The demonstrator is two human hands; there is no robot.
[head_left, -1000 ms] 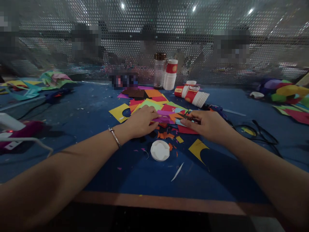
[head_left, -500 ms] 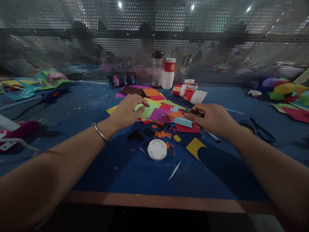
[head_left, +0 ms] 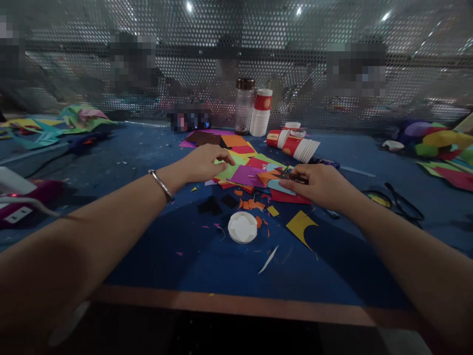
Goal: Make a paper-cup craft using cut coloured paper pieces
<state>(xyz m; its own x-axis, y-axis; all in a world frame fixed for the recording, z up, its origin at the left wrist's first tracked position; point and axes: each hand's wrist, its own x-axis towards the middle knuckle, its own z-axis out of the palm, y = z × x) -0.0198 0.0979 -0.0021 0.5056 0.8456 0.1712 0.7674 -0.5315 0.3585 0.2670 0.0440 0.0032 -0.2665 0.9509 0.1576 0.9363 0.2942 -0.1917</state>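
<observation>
My left hand [head_left: 207, 162] hovers over or rests on a light green sheet of paper [head_left: 233, 169], with thumb and fingers apart and nothing visible between them. A pair of dark scissors [head_left: 295, 177] is in my right hand [head_left: 314, 182]; the blades point left over an orange piece of paper [head_left: 269, 176] and a light blue piece [head_left: 283, 187]. Between the hands lies a purple sheet [head_left: 246, 176]. Nearer to me, a white round piece [head_left: 242, 228] with a raised shape on top sits among orange scraps [head_left: 253, 203] and black paper pieces [head_left: 210, 205].
Behind the papers stand a clear bottle [head_left: 244, 108] and stacked paper cups [head_left: 260, 113]; more cups [head_left: 300, 147] lie sideways. A yellow cut sheet [head_left: 301, 228] is front right. Far left is a power strip [head_left: 22, 212]. A perforated metal screen [head_left: 281, 54] borders the back.
The view has shifted slightly. In my right hand the scissors show more clearly, with blades over the orange paper. My left hand stays over the green sheet.
</observation>
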